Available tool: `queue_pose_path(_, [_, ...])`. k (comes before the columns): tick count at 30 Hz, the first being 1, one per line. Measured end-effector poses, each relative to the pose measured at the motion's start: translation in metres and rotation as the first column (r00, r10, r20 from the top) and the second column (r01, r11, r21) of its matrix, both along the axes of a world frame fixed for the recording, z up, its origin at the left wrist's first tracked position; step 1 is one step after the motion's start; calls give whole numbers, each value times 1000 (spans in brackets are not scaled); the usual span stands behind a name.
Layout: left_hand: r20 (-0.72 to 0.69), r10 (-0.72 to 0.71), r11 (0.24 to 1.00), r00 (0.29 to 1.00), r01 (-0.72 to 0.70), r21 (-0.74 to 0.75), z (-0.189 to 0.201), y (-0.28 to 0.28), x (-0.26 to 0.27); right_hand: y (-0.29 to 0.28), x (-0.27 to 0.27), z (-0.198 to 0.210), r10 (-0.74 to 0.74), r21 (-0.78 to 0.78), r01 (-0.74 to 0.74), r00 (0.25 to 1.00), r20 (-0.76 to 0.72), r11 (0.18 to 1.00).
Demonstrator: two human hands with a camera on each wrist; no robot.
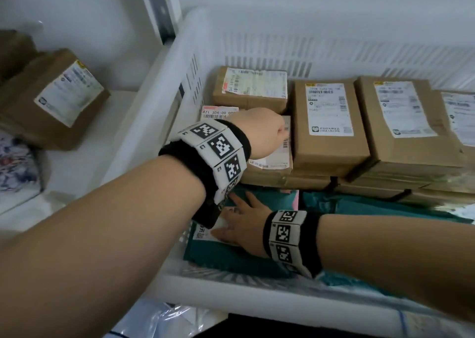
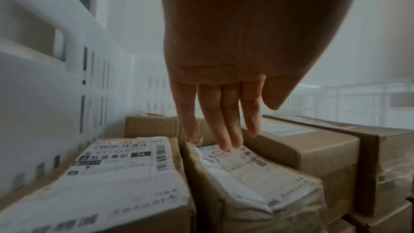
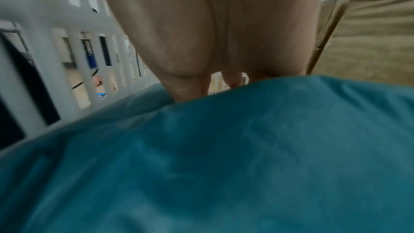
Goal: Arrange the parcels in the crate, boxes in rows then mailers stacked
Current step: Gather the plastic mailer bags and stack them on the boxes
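Cardboard boxes [image 1: 329, 121] are packed in rows along the far wall of the white crate [image 1: 159, 80], with teal mailers [image 1: 231, 250] laid flat along its near side, while a further box [image 1: 54, 98] is left outside on the shelf to the left. The left wrist view alone shows the straight fingers [image 2: 226, 127] of the left hand [image 1: 259, 132] set tip-down on the label of a small box [image 2: 251, 180], wedged between a labelled box [image 2: 116, 174] and a taller one [image 2: 298, 148]. The right hand [image 1: 244, 224] is pressed flat, fingers spread, on the top mailer; its wrist view is filled with blurred teal.
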State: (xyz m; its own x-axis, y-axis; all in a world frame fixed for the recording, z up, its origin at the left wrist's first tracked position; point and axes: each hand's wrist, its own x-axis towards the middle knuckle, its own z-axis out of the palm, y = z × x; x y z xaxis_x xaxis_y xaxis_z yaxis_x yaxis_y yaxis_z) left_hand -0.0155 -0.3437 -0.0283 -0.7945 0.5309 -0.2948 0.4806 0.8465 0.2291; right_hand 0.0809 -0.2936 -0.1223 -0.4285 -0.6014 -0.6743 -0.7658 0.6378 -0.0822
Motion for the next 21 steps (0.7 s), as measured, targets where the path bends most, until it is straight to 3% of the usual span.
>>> queue_pose_path(6, [-38,-8,1000,999,8,-1,-5,-2,1,35,-23,16,-61,-108,65,998,34,992])
queue_pose_path(11, [-82,-20,999,996,23,33,-7,9,8,112,-28,70,-331,-76,328,943,-32,942])
queue_pose_path(14, [-168,-134,991,977,130,-31,-6,41,16,165,-22,89,-463,36,469,879,-116,882])
queue_pose_path(18, [-319,-319,947,892,284,-154,-5,93,34,227,-12,98,-542,150,573,816,-200,806])
queue_pose_path(21, [-285,-488,873,825,458,-169,-11,130,57,257,-4,98,-583,171,618,783,-216,767])
